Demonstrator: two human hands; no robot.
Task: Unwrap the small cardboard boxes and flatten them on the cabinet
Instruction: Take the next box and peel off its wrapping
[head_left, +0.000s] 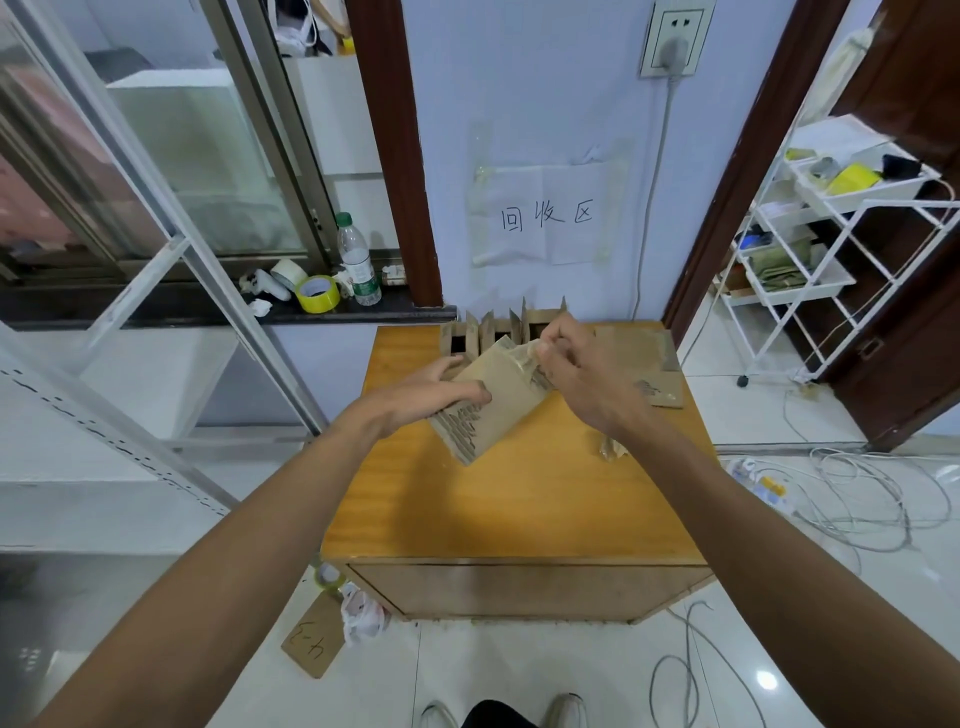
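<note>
Forearms stretch forward from the lower edge over the yellow wooden bench (519, 509). Flattened cardboard (652, 364) lies at its far right corner, and a row of open small boxes (498, 327) stands along its back edge by the wall. Above the bench's middle a small cardboard box (498, 410) is held tilted. The left hand (431, 395) has its grip clamped round the box's left side. The right hand (576, 374) pinches what seems to be a tape strip (524, 353) at its top corner. A crumpled tape wad (610, 449) lies on the bench beside the right wrist.

Single head-worn view looks forward and down, close over the cabinet (509, 499).
</note>
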